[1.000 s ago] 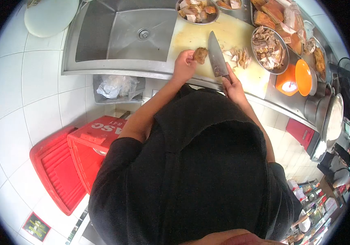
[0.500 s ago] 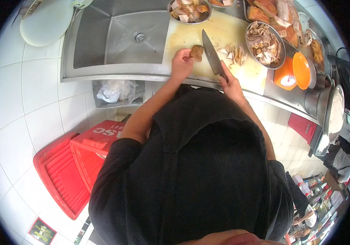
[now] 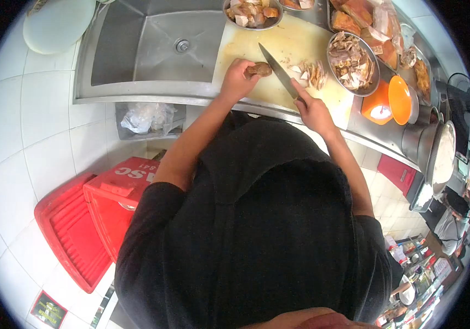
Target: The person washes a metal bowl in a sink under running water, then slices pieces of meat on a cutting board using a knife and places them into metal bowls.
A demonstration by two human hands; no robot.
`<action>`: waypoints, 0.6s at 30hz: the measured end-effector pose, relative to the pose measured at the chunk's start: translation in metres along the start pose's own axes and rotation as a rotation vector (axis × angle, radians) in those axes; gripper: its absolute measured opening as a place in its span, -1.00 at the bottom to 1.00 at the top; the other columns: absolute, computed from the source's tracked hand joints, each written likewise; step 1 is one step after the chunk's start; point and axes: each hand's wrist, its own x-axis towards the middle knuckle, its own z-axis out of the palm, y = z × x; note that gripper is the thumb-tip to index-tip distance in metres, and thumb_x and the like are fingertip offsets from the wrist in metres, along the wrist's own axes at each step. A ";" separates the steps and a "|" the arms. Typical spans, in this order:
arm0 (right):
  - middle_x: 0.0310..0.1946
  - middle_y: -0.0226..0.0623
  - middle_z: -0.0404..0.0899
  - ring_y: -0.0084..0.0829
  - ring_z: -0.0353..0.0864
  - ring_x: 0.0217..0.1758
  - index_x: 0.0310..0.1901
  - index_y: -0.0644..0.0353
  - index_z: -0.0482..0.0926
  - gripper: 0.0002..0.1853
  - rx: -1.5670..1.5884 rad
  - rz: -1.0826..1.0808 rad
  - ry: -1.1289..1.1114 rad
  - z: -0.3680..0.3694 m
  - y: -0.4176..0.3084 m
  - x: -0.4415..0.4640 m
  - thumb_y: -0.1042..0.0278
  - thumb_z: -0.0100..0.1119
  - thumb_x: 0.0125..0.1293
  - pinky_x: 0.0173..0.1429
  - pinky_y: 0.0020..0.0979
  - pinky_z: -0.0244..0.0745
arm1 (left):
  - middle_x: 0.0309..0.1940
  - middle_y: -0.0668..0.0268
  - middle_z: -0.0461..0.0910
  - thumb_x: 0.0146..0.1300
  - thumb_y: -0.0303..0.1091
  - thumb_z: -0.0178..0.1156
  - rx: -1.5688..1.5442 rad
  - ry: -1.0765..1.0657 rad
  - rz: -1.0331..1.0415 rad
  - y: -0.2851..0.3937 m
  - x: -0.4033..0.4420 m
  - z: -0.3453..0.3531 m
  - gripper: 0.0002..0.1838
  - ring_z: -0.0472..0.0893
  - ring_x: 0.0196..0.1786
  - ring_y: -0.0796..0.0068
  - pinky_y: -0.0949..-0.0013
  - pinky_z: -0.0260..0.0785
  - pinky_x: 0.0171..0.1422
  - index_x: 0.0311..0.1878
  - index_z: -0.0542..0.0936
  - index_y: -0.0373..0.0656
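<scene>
My left hand [image 3: 238,78] is closed on a brown piece of meat [image 3: 260,69] over the pale cutting board [image 3: 246,46]. In my right hand [image 3: 315,111] is the handle of a kitchen knife [image 3: 277,67]. Its blade slants up and left across the board, just right of the meat and apart from it. A small pile of sliced meat [image 3: 315,74] lies on the board beyond the blade. To the right stands a metal bowl of sliced meat [image 3: 352,63]; at the board's far edge is another bowl with meat chunks [image 3: 252,13].
A steel sink [image 3: 152,49] adjoins the board on the left. On the right are an orange scale [image 3: 377,107], an orange dish [image 3: 402,100] and large roast meat pieces [image 3: 358,19]. Below the counter sit a bin with plastic bags [image 3: 146,119] and red crates [image 3: 117,186].
The meat in my left hand has turned from upright to lying sideways. The knife now slants further left. The whole view has shifted slightly.
</scene>
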 end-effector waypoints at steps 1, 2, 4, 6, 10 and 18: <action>-0.17 0.16 0.74 0.19 0.75 -0.10 0.63 -0.42 0.19 -0.26 0.032 -0.010 0.028 0.005 0.002 -0.002 0.33 0.17 0.50 0.08 0.07 0.64 | -0.05 0.10 0.66 0.12 -0.40 0.52 0.037 -0.037 -0.004 0.003 -0.002 -0.003 -0.61 0.71 0.02 0.13 0.20 0.58 0.14 0.02 0.67 -0.23; -0.16 0.16 0.74 0.19 0.75 -0.10 0.64 -0.41 0.19 -0.26 0.064 -0.020 0.058 0.013 0.007 -0.004 0.33 0.17 0.50 0.08 0.07 0.63 | -0.04 0.10 0.65 0.11 -0.40 0.51 0.067 -0.041 0.030 0.005 -0.004 -0.005 -0.61 0.70 0.04 0.10 0.18 0.58 0.15 0.02 0.66 -0.22; -0.18 0.16 0.74 0.20 0.74 -0.11 0.64 -0.39 0.19 -0.26 0.083 -0.045 0.123 0.016 0.006 -0.006 0.33 0.18 0.50 0.06 0.08 0.63 | -0.04 0.09 0.63 0.11 -0.39 0.51 0.128 -0.053 0.100 0.007 -0.006 -0.007 -0.61 0.67 0.07 0.02 0.15 0.56 0.16 0.01 0.66 -0.22; -0.22 0.17 0.73 0.20 0.74 -0.14 0.63 -0.37 0.21 -0.26 0.058 -0.082 0.188 0.019 -0.002 -0.003 0.33 0.19 0.49 0.03 0.09 0.62 | -0.04 0.10 0.63 0.11 -0.37 0.50 0.179 -0.029 0.149 0.011 -0.008 -0.007 -0.62 0.65 0.08 -0.01 0.13 0.56 0.18 0.01 0.66 -0.20; -0.40 0.20 0.67 0.20 0.71 -0.29 0.63 -0.28 0.23 -0.26 -0.026 -0.152 0.204 0.008 -0.021 0.005 0.37 0.22 0.49 -0.13 0.07 0.57 | -0.05 0.11 0.62 0.10 -0.37 0.51 0.231 0.017 0.270 0.019 -0.008 -0.007 -0.62 0.64 0.06 -0.04 0.08 0.55 0.17 0.00 0.68 -0.14; -0.40 0.21 0.67 0.21 0.71 -0.30 0.65 -0.33 0.19 -0.24 -0.049 -0.142 0.087 -0.001 -0.023 0.017 0.38 0.18 0.49 -0.12 0.08 0.58 | -0.16 0.17 0.60 0.09 -0.44 0.43 0.289 -0.055 0.315 0.022 0.001 -0.003 -0.71 0.58 -0.02 -0.01 0.04 0.53 0.09 -0.07 0.70 -0.12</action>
